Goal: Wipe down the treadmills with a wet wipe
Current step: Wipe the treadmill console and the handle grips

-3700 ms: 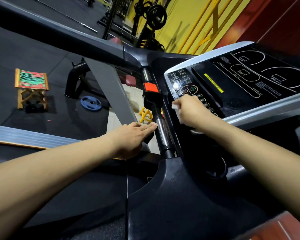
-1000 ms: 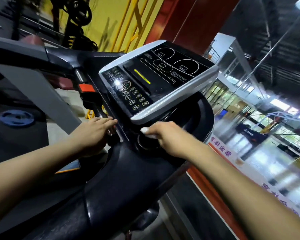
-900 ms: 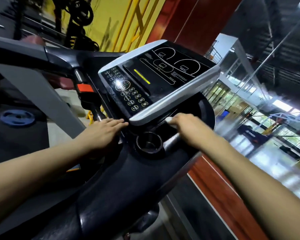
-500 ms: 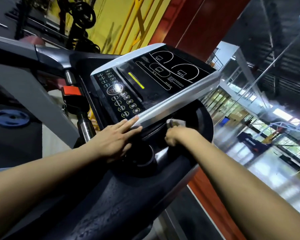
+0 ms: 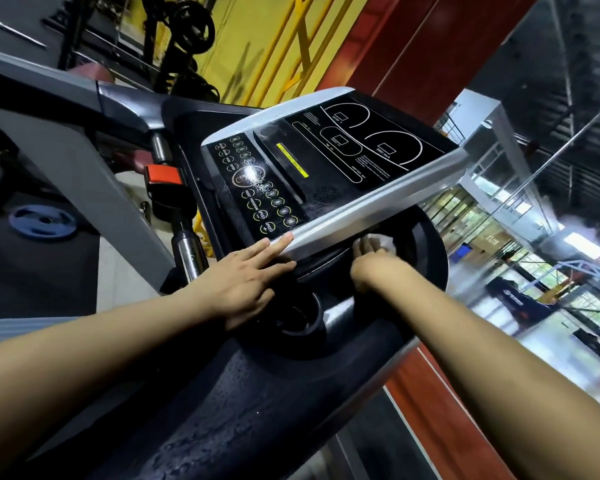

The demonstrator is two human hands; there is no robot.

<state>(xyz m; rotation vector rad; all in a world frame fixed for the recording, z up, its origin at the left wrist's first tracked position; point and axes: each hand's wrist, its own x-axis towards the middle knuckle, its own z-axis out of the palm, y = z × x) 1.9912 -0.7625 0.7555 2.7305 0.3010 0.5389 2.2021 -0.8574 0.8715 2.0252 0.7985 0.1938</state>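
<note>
The treadmill's black console (image 5: 326,161) with a silver rim fills the middle of the view. Below it lies the black tray with a round cup holder (image 5: 291,318). My left hand (image 5: 246,275) lies flat on the tray, its straight fingers touching the silver front edge of the console. My right hand (image 5: 371,265) reaches under that edge and holds a white wet wipe (image 5: 383,241) against the black recess. Most of the wipe and my right fingers are hidden under the console.
A chrome handlebar post (image 5: 187,251) with a red safety clip (image 5: 163,174) stands left of the console. A grey upright (image 5: 66,161) and a blue weight plate (image 5: 42,221) are at the left. A glass wall (image 5: 534,254) is at the right.
My right hand with the wipe moved from the cup holder rim deeper under the console's front edge. My left hand slid from the handlebar post onto the tray, fingers against the silver edge.
</note>
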